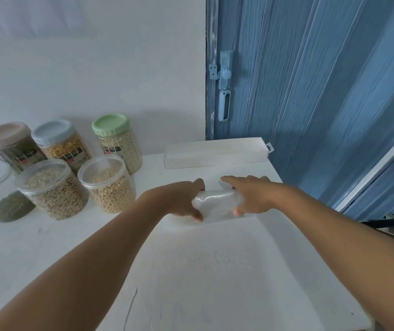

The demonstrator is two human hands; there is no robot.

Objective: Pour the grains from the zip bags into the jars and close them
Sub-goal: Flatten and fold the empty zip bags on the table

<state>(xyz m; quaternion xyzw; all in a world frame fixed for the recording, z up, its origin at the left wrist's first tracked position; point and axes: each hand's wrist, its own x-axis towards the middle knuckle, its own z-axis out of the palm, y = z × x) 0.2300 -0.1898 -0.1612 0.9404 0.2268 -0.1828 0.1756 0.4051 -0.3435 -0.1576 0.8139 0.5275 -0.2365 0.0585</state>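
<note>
Room: pale wall on the left, blue door (310, 80) on the right.
Table: white table (203, 271) with a long white box (215, 152) at its far edge.
Jars: five jars (110, 185) stand far left, two lidless, all holding grains.
Bag: an empty clear zip bag (215, 206) lies flat between both hands.
Hands: left hand (181, 199) and right hand (251, 194) press it with spread fingers.
Unclear: a green heap (12, 209) sits beside the jars; whether bagged, I cannot tell.
</note>
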